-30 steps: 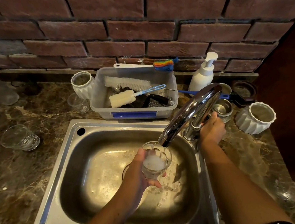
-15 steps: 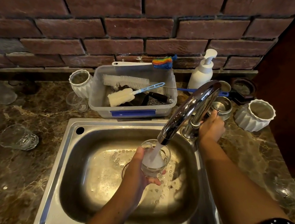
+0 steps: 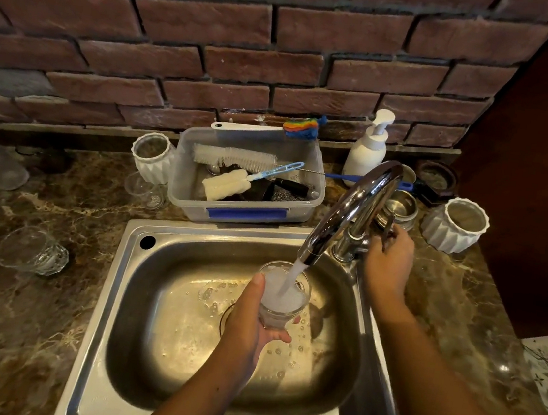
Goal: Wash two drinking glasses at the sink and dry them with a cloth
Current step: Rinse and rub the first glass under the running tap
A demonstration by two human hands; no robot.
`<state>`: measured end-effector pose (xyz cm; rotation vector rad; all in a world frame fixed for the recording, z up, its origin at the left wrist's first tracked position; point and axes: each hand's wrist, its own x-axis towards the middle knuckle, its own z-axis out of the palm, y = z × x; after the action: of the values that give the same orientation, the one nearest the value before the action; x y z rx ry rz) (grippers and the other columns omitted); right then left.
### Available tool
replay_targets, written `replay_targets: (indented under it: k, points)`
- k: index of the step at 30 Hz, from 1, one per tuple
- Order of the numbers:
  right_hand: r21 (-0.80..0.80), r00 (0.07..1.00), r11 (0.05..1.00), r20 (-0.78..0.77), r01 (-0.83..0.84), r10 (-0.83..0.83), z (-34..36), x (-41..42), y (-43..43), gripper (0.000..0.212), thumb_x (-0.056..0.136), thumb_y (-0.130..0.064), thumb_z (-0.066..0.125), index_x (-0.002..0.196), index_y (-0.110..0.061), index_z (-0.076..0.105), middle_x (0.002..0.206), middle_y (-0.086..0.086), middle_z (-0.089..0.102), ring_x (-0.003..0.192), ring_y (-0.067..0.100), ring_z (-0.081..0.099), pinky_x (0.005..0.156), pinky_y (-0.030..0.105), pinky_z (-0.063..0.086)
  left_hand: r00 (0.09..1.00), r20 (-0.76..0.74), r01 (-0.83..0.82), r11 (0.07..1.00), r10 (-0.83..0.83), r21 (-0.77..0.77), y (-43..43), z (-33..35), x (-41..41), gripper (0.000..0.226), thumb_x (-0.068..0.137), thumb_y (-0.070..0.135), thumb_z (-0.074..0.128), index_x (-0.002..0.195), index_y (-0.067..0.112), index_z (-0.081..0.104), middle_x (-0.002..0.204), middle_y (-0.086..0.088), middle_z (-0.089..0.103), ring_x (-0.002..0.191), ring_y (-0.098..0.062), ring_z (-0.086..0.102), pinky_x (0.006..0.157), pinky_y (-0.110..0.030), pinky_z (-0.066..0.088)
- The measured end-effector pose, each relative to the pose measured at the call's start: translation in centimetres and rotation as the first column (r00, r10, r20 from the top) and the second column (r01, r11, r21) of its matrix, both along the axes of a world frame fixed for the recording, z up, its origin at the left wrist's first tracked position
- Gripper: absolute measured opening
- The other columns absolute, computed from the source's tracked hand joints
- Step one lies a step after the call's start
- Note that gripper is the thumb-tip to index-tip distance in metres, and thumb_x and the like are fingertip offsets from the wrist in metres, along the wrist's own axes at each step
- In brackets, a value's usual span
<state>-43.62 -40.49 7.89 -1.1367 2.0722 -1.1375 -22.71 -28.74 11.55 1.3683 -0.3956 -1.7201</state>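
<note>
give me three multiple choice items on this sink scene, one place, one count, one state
1. The glass in the left hand is: A under the tap spout B on the floor C in a cupboard
2. White ribbed pots on the counter: A one B two C four
3. The tap, right hand on its lever, is: A running B off C dismantled
Answers: A, the stream falls into it; B, one left of the tub, one far right; A, white water leaves the spout.
</note>
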Motion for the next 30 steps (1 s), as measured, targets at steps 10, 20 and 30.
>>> replay_targets:
  k: [10, 20, 30]
  points:
    - [0.054, 0.538, 0.59, -0.349, -0.806, 0.767, 7.1, 7.5, 12.3, 0.043, 0.094, -0.052, 0.049, 0.135, -0.045, 0.042, 0.136, -0.022, 0.05, 0.13, -0.014, 0.033, 0.115, 0.029, 0.028, 0.984, 0.109, 0.155, 0.984, -0.144, -0.092, 1.1, 0.6, 1.1, 0.058, 0.087, 0.074, 0.043, 0.124, 0.035, 0.066, 0.115, 0.008, 0.075, 0.106, -0.016, 0.072, 0.08, -0.038, 0.063]
    - [0.412, 0.251, 0.273, -0.109, -0.869, 0.962, 9.8, 9.7, 8.6, 0.011, 0.088, -0.025, 0.066, 0.097, -0.018, 0.068, 0.093, 0.002, 0.07, 0.087, 0.016, 0.068, 0.078, 0.042, 0.058, 0.952, 0.224, 0.217, 0.976, -0.209, -0.008, 0.8, 3.8, 1.9, 0.043, 0.098, 0.064, 0.037, 0.115, 0.031, 0.061, 0.107, -0.004, 0.071, 0.087, -0.02, 0.067, 0.069, -0.036, 0.057]
    - [-0.083, 0.503, 0.579, 0.407, -0.811, 0.763, 7.9, 9.3, 9.5, 0.012, 0.091, -0.006, 0.066, 0.092, -0.005, 0.078, 0.088, 0.011, 0.077, 0.08, 0.015, 0.072, 0.074, 0.026, 0.055, 0.986, 0.139, 0.103, 0.994, -0.096, -0.043, -1.4, 4.0, 3.7, 0.028, 0.096, 0.048, 0.06, 0.109, 0.027, 0.074, 0.102, -0.008, 0.078, 0.095, -0.029, 0.074, 0.072, -0.039, 0.057]
